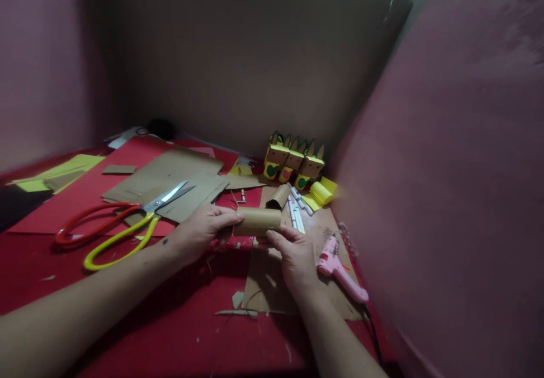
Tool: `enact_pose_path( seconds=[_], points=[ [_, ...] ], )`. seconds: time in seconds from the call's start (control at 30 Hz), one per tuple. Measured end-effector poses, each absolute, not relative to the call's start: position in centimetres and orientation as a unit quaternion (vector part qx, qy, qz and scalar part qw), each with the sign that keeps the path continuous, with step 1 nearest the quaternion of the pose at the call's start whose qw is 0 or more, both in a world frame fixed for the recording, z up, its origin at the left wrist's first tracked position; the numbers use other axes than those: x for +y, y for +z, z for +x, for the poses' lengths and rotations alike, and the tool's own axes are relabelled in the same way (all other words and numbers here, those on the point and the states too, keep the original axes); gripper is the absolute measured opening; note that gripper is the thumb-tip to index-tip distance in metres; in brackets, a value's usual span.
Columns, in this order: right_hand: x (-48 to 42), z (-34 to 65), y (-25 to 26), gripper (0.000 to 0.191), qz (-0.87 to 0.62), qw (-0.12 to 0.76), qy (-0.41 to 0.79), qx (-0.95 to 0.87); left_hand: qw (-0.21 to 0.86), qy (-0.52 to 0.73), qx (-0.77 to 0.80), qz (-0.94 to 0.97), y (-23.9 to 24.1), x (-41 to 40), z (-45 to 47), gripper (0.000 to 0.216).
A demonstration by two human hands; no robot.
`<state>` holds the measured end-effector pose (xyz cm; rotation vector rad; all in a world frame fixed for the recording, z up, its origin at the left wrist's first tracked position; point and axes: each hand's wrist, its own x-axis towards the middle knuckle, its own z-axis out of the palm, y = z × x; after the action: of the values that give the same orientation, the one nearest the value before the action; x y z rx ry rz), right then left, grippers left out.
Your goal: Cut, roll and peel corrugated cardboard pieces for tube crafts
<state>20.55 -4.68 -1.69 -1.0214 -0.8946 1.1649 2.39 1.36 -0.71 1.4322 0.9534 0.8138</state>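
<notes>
A brown cardboard tube (pixel 257 220) lies sideways between my two hands, just above the red table surface (pixel 178 321). My left hand (pixel 204 228) is closed round its left end, thumb on top. Under the tube's right end sits my right hand (pixel 293 256), its fingers curled onto the tube from below. Beneath my right hand lies a flat brown cardboard sheet (pixel 267 284). A second, shorter cardboard roll (pixel 278 196) rests just behind the tube.
Large scissors with red and yellow handles (pixel 123 225) lie left on brown cardboard pieces (pixel 170 182). A pink glue gun (pixel 340 267) sits right of my hand. White glue sticks (pixel 296 211), a yellow paper roll (pixel 319 192) and three small cardboard animal figures (pixel 293 160) stand behind. Pink walls close both sides.
</notes>
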Motion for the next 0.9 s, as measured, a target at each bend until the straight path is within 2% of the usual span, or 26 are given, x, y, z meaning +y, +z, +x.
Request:
enact_pose_path(
  seconds=[0.43, 0.57, 0.67, 0.83, 0.9],
  points=[
    [-4.9, 21.1, -2.3, 0.020, -0.417, 0.615, 0.531, -0.408, 0.604, 0.346, 0.388, 0.604, -0.6, 1.4, 2.3, 0.045],
    [-5.0, 21.1, -2.3, 0.025, -0.391, 0.612, 0.546, -0.418, 0.630, 0.343, 0.385, 0.580, -0.6, 1.5, 2.4, 0.039],
    [-4.9, 21.3, -2.5, 0.033, -0.375, 0.613, 0.550, -0.425, 0.608, 0.345, 0.391, 0.599, -0.6, 1.6, 2.4, 0.042],
    [-5.5, 21.4, -3.0, 0.045, -0.451, 0.568, 0.544, -0.421, 0.588, 0.347, 0.397, 0.613, -0.9, 1.6, 2.6, 0.044],
    [-6.7, 21.7, -2.7, 0.046, -0.522, 0.549, 0.485, -0.437, 0.597, 0.347, 0.403, 0.601, -1.0, 1.5, 2.7, 0.041]
  ],
)
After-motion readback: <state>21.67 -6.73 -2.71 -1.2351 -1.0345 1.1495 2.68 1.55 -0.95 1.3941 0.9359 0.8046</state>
